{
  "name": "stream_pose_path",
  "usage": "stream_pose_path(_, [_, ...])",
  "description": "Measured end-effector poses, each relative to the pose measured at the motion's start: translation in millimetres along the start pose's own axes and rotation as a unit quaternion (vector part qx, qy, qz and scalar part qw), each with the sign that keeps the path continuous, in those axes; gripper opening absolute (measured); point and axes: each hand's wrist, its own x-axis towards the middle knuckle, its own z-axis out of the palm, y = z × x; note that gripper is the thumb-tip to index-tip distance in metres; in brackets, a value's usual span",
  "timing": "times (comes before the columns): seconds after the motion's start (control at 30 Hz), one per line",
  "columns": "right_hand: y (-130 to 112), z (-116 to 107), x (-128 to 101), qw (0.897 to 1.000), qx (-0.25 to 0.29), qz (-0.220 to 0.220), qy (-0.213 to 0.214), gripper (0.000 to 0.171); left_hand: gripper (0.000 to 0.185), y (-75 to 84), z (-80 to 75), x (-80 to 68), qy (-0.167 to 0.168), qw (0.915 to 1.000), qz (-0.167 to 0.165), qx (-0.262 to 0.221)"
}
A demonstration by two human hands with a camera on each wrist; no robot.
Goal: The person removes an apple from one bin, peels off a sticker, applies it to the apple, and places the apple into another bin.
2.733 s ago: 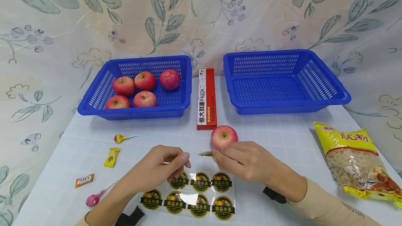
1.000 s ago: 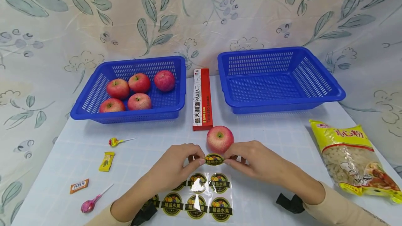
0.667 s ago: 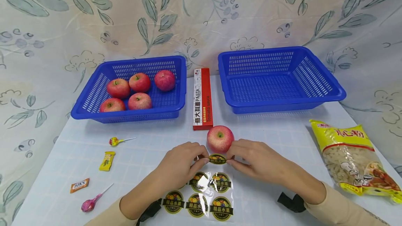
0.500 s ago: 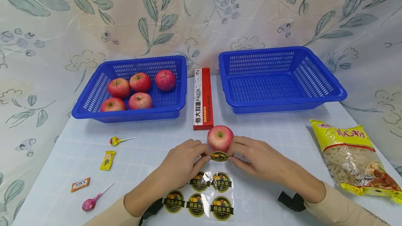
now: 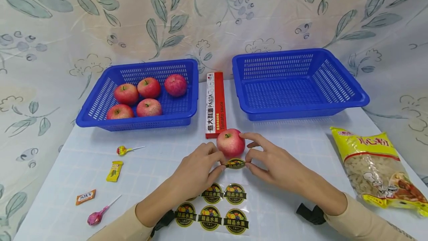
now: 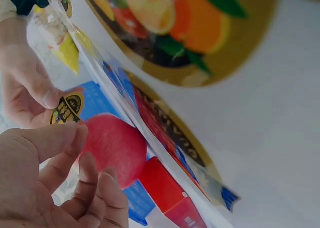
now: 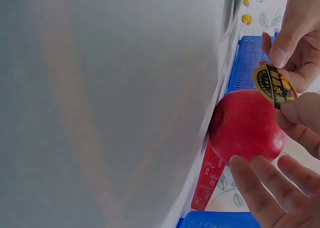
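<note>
A round black-and-gold fruit sticker (image 5: 235, 163) is stretched between both hands, right in front of a red apple (image 5: 230, 143). My left hand (image 5: 200, 164) pinches its left end between thumb and finger. On the other side my right hand (image 5: 272, 161) pinches the right end, while another of its fingers reaches the apple's upper right side. The right wrist view shows the sticker (image 7: 274, 86) held at both ends before the apple (image 7: 247, 125). Below the hands lies a clear sheet of matching stickers (image 5: 222, 207), partly covered by the left hand.
A blue basket (image 5: 137, 124) with several apples stands back left; another blue basket (image 5: 304, 112) is back right. Between them lies a red pasta box (image 5: 216, 103). Lollipops (image 5: 122, 150) and wrapped candies (image 5: 114, 171) are at left, a yellow pasta bag (image 5: 376, 170) at right.
Both hands came together on the sticker, which the right hand alone held at first, and moved it up against the apple. The apple has tilted and shifted slightly back; right fingers spread onto it.
</note>
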Motion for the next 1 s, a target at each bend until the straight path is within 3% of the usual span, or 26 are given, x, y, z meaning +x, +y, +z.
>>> stream_pose_path(0.6, [-1,0,6,1.0,-0.021,0.004,0.021,0.012,0.004,-8.2,-3.6,5.6,0.05,0.9978,0.011,-0.043])
stream_pose_path(1.0, [2,1,13,0.999,-0.018,0.0,0.034,0.012,0.007,-13.6,1.3,10.7,0.071,0.9963,0.015,-0.047])
